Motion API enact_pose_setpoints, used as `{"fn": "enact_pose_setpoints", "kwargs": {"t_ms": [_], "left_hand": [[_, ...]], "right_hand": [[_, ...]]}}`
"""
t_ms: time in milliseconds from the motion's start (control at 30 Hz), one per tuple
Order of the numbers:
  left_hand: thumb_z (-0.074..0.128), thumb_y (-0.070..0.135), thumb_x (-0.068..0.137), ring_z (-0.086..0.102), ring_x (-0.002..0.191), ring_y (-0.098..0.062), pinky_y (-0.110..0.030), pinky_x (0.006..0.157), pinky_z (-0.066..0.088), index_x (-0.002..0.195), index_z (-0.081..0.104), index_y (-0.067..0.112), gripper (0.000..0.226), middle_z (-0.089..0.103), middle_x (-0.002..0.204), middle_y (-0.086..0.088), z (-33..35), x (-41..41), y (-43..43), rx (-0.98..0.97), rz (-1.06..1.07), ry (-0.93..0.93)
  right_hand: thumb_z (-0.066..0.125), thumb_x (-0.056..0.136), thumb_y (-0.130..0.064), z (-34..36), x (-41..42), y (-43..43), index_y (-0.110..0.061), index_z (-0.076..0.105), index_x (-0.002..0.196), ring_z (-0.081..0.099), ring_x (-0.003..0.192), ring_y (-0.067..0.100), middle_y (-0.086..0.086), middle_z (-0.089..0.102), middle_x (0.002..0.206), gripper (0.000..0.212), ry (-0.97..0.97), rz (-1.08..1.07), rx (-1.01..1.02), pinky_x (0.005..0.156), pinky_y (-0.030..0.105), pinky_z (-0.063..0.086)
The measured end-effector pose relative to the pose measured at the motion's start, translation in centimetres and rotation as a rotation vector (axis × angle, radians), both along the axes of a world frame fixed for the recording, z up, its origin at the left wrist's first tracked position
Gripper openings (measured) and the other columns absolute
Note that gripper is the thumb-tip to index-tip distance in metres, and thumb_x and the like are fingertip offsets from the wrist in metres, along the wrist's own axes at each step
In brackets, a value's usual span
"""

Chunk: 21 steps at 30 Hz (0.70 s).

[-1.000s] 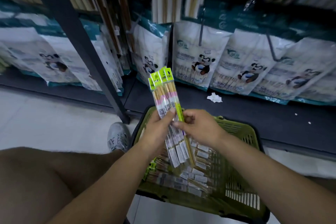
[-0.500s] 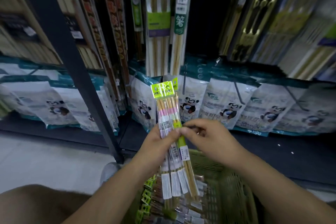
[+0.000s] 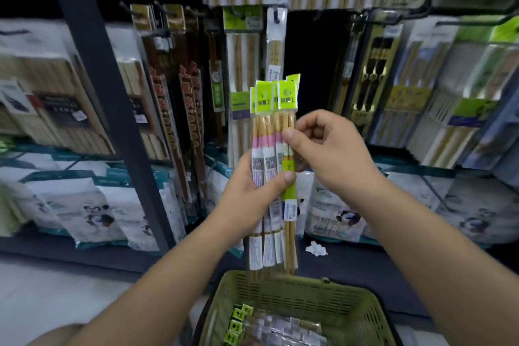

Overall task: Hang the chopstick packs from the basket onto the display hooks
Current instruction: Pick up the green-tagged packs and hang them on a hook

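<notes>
**Item:** chopstick packs (image 3: 270,154), several, held upright as a fanned bundle above the basket (image 3: 309,283), green headers at 12 o'clock.
**Hands:** the left hand (image 3: 247,194) was wrapped round the bundle's middle, thumb across the front. The right hand (image 3: 331,154) pinched the 3 o'clock pack.
**Risk:** peeling that pack away could loosen the left hand's hold and spill the others.
**Risk:** the display hooks (image 3: 276,15) at 12 o'clock appeared occupied. The header holes were too blurred to judge, so mis-threading was possible.

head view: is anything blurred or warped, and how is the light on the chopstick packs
Head view, centre: the chopstick packs, left hand and right hand are fairly sharp and evenly lit. Head view, edges: hung goods smear with blur, and the dark shelf post leans, a wide-angle effect. The gap behind the packs is in deep shadow.
</notes>
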<state>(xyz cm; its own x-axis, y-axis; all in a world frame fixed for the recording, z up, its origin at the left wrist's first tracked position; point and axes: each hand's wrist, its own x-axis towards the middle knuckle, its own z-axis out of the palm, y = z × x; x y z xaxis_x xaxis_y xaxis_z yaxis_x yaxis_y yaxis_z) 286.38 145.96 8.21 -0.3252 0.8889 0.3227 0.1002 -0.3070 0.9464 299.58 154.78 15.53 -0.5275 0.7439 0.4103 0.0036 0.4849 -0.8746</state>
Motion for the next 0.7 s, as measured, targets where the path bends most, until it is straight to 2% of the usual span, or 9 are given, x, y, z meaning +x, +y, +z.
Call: {"fn": "enact_pose_setpoints", "kwargs": {"t_ms": [67, 133, 267, 367, 433, 567, 633, 700], "left_hand": [[0.076, 0.033, 0.084, 0.072, 0.1, -0.01, -0.028, 0.085, 0.059, 0.123, 0.058, 0.027, 0.043, 0.076, 0.103, 0.011, 2.1, -0.2, 0.9, 0.055, 0.024, -0.007], [0.076, 0.04, 0.081, 0.072, 0.101, -0.008, -0.024, 0.083, 0.058, 0.122, 0.058, 0.028, 0.047, 0.077, 0.106, 0.012, 4.0, -0.4, 1.5, 0.1, 0.032, -0.014], [0.073, 0.038, 0.085, 0.072, 0.104, -0.008, -0.017, 0.082, 0.056, 0.123, 0.059, 0.029, 0.042, 0.077, 0.112, 0.01, 6.9, -0.8, 2.6, 0.159, 0.045, -0.01], [0.074, 0.041, 0.087, 0.072, 0.105, -0.009, -0.017, 0.082, 0.056, 0.121, 0.06, 0.033, 0.037, 0.076, 0.114, 0.009, 8.0, -1.1, 3.1, 0.182, 0.082, -0.004], [0.077, 0.045, 0.087, 0.073, 0.105, -0.009, -0.021, 0.082, 0.058, 0.116, 0.062, 0.041, 0.032, 0.076, 0.113, 0.01, 8.1, -1.4, 3.5, 0.182, 0.106, 0.004], [0.076, 0.055, 0.08, 0.072, 0.108, -0.015, -0.048, 0.098, 0.056, 0.117, 0.062, 0.042, 0.042, 0.075, 0.114, 0.007, 7.7, -2.0, 4.1, 0.175, 0.157, 0.017], [0.075, 0.056, 0.08, 0.071, 0.109, -0.013, -0.049, 0.101, 0.054, 0.117, 0.062, 0.043, 0.041, 0.075, 0.114, 0.009, 7.5, -2.2, 4.2, 0.177, 0.166, 0.029], [0.077, 0.056, 0.084, 0.071, 0.108, -0.01, -0.047, 0.1, 0.055, 0.118, 0.061, 0.042, 0.041, 0.075, 0.114, 0.012, 7.3, -2.5, 4.2, 0.179, 0.177, 0.034]], "right_hand": [[0.071, 0.095, -0.021, 2.0, -0.5, 0.6, -0.012, 0.06, 0.088, 0.059, 0.057, 0.01, 0.006, 0.061, 0.072, 0.016, 0.048, -0.013, 0.007, 0.052, 0.022, 0.052], [0.069, 0.096, -0.018, 3.8, -0.8, 1.2, -0.012, 0.057, 0.089, 0.058, 0.054, 0.011, 0.002, 0.061, 0.067, 0.015, 0.112, -0.002, -0.011, 0.051, 0.023, 0.052], [0.068, 0.096, -0.012, 6.9, -1.2, 2.5, -0.01, 0.058, 0.106, 0.062, 0.065, 0.021, 0.013, 0.066, 0.076, 0.014, 0.191, 0.048, -0.008, 0.052, 0.029, 0.054], [0.066, 0.098, -0.016, 8.3, -1.6, 3.3, -0.015, 0.062, 0.098, 0.063, 0.064, 0.018, 0.005, 0.065, 0.072, 0.005, 0.221, 0.045, -0.022, 0.051, 0.03, 0.053], [0.064, 0.1, -0.021, 8.8, -2.0, 3.7, -0.018, 0.064, 0.09, 0.06, 0.062, 0.016, 0.002, 0.063, 0.071, 0.01, 0.252, 0.005, -0.05, 0.051, 0.031, 0.051], [0.062, 0.1, -0.029, 9.1, -2.3, 4.7, -0.022, 0.067, 0.077, 0.054, 0.065, 0.016, 0.001, 0.059, 0.068, 0.024, 0.295, -0.153, -0.06, 0.061, 0.035, 0.047], [0.062, 0.1, -0.031, 9.0, -2.4, 5.0, -0.02, 0.069, 0.074, 0.054, 0.07, 0.018, 0.006, 0.059, 0.073, 0.029, 0.302, -0.197, -0.06, 0.07, 0.038, 0.049], [0.062, 0.1, -0.03, 8.8, -2.6, 5.2, -0.016, 0.07, 0.075, 0.055, 0.069, 0.017, 0.007, 0.061, 0.073, 0.03, 0.311, -0.21, -0.05, 0.071, 0.038, 0.051]]}}
